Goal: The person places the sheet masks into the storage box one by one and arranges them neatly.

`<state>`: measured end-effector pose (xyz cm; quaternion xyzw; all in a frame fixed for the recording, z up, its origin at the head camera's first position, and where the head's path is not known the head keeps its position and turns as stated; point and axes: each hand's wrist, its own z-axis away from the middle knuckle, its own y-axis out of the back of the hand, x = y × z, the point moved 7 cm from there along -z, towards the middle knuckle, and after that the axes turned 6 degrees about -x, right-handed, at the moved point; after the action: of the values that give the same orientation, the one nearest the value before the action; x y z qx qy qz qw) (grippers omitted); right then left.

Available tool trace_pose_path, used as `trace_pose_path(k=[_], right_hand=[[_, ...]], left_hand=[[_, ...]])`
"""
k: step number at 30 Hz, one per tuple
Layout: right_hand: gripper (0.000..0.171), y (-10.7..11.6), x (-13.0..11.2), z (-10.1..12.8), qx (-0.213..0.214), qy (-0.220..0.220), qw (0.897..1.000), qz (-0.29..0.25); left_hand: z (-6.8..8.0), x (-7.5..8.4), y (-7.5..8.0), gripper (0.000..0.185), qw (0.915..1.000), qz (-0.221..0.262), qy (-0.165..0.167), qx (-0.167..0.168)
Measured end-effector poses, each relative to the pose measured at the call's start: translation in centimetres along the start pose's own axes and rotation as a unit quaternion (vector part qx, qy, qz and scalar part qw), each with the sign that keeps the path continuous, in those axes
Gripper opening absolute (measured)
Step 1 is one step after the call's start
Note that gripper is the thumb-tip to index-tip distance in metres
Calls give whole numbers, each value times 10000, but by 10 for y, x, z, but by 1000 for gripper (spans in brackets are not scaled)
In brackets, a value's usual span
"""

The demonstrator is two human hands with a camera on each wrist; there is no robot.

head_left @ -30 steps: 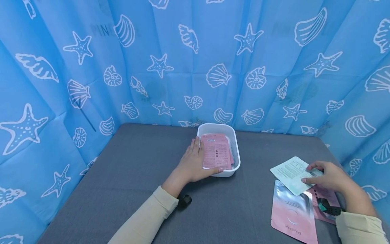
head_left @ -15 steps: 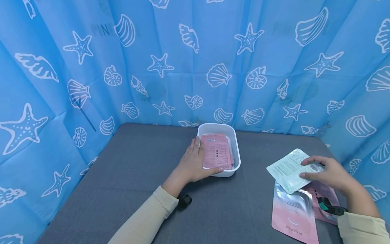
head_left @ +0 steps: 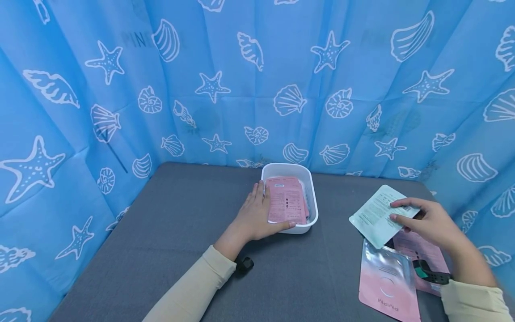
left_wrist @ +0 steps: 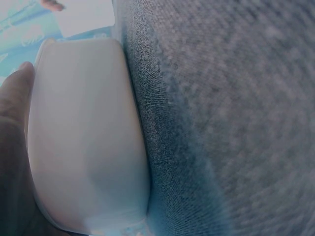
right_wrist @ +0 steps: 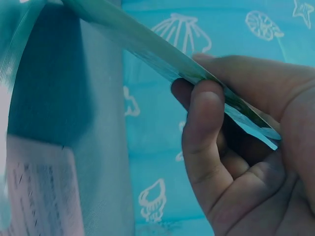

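My right hand point(head_left: 430, 223) pinches a pale green sheet mask packet point(head_left: 380, 217) by its right edge, thumb on one face and fingers on the other. In the right wrist view the packet point(right_wrist: 162, 54) shows nearly edge-on, tilted. Below it, a silver-and-pink mask packet point(head_left: 388, 281) and a second pink packet point(head_left: 430, 259) lie on the table, partly covered. At the middle, my left hand point(head_left: 251, 217) rests on a white plastic basket point(head_left: 315, 210), fingers straight along its left rim, thumb along the near rim. Several pink packets point(head_left: 283, 201) lie inside.
The grey cloth-covered table point(head_left: 181, 232) runs back to a blue curtain point(head_left: 249, 89) with white shells and starfish, which hangs behind and at both sides. A black wrist device point(head_left: 243, 266) sits at the left sleeve.
My right hand has lifted the pale green packet and moved it back and a little left, uncovering more of the pink packets beneath. The left hand and the basket stay put.
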<state>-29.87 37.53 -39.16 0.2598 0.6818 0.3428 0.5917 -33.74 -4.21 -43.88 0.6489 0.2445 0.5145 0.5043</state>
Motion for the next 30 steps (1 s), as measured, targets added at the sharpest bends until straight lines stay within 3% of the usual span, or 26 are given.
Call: trace_pose_path(k=[11,19,30], right_hand=[[30,4,-51,0,584,709,9954,-280],[28,-13,-87,-12,540,1200,9900,-507],[26,-39,-119,-40,276,1383,9868,-796]], left_hand=[[0,2,0,130,10000,4,-29,25],[0,2,0,132,9999,-79,-49,55],[-1,2,0,131,9999,-77,-21,105]])
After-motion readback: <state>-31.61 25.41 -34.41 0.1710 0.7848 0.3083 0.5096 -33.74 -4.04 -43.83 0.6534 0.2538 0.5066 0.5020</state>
